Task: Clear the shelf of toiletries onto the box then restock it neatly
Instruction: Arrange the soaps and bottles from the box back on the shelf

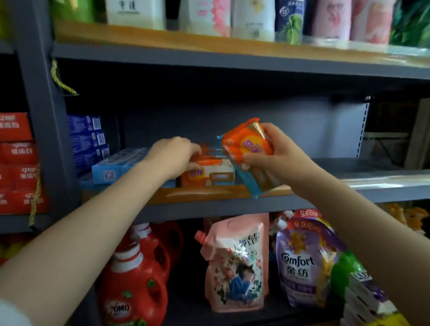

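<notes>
Two orange soap packs are in play: the right hand grips one above the shelf edge, the left hand pinches another on it. Hurrying could drop either.

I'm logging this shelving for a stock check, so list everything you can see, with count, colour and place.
orange packs: at least two, middle shelf centre
orange pack: one, held above the shelf edge
blue boxes: several, middle shelf left
red packs: many, left bay
bottles: several, white, pink, navy, top shelf
red jugs: at least two, bottom left
pouches: two, pink and purple, bottom
left hand: on shelved packs
right hand: gripping the pack
</notes>
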Motion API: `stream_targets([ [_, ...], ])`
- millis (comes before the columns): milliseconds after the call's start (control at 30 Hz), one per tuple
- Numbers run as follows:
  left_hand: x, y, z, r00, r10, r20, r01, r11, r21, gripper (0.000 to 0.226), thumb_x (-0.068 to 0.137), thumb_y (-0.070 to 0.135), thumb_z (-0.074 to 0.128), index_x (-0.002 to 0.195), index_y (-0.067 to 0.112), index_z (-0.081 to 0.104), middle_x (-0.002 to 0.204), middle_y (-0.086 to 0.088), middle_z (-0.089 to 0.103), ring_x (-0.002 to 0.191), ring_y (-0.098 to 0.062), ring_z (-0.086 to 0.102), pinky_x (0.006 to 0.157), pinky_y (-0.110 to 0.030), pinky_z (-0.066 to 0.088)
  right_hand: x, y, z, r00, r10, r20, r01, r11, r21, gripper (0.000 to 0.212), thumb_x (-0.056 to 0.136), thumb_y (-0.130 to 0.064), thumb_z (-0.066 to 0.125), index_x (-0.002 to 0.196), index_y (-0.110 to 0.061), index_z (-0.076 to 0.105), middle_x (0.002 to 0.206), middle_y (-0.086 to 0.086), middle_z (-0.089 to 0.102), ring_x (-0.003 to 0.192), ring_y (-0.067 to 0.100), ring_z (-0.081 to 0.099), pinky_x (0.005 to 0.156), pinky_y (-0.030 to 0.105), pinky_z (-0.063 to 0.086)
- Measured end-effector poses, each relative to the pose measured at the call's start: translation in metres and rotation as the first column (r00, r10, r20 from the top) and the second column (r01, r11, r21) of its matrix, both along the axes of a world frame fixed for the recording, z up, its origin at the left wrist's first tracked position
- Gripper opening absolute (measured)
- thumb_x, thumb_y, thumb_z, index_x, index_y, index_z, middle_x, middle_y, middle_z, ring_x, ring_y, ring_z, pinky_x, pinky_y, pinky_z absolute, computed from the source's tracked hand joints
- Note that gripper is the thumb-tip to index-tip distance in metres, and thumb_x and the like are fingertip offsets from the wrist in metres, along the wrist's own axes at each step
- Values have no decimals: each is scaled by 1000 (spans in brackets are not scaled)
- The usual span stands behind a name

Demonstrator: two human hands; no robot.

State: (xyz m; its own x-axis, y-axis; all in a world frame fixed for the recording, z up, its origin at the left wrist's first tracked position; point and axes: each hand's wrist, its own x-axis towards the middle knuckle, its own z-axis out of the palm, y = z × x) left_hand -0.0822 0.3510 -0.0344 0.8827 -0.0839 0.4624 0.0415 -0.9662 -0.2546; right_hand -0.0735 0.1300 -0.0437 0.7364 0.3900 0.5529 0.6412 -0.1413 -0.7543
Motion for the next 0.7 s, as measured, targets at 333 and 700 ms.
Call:
stream_targets([
  [333,12,1,-1,998,-10,57,10,1000,-9,30,86,43,58,104,19,60,103,-4,60,95,-25,58,65,-31,40,44,32,21,843,-21,537,386,718,-579,69,83,-33,66,143,-32,30,135,-1,50,120,22,48,103,45,37],
  [700,-1,24,17,962,-175,-209,129,968,-217,36,96,11,39,117,29,63,109,4,65,92,-17,60,86,-40,50,52,62,19,882,194,429,283,510,-812,68,88,-35,59,145,-38,22,133,0,38,120,21,40,98,31,34],
])
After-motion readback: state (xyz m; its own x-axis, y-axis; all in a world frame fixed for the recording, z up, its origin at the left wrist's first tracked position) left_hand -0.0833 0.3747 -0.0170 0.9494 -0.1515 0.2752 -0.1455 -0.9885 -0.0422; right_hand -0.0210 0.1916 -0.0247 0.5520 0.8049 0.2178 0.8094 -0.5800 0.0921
